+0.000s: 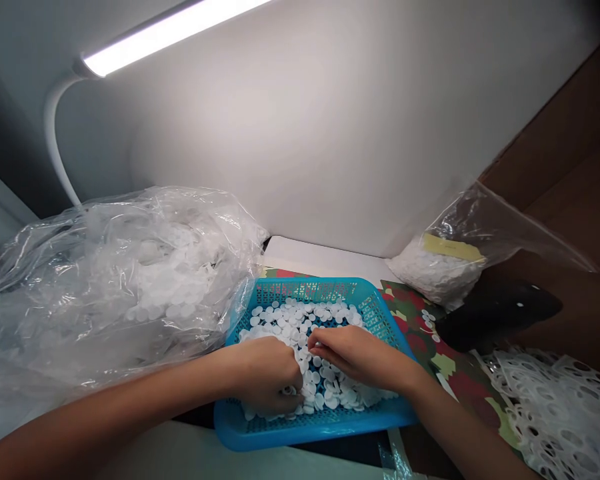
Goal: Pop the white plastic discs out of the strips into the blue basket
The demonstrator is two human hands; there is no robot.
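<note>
A blue plastic basket [280,441] with perforated walls holds a loose layer of small white discs [333,395]. My left hand [267,373] is over the left part of the basket, down among the discs, its fingers curled in. Across from it, my right hand [353,350] reaches in from the right with thumb and fingers drawn together just above the discs. Whatever either hand holds is hidden by its own fingers.
Left of the basket lies a large clear plastic bag [175,267] of white discs. On the right are a smaller bag [433,270] with a yellow label, a black object [500,313] and punched white sheets [560,407]. A lit lamp [170,37] hangs above.
</note>
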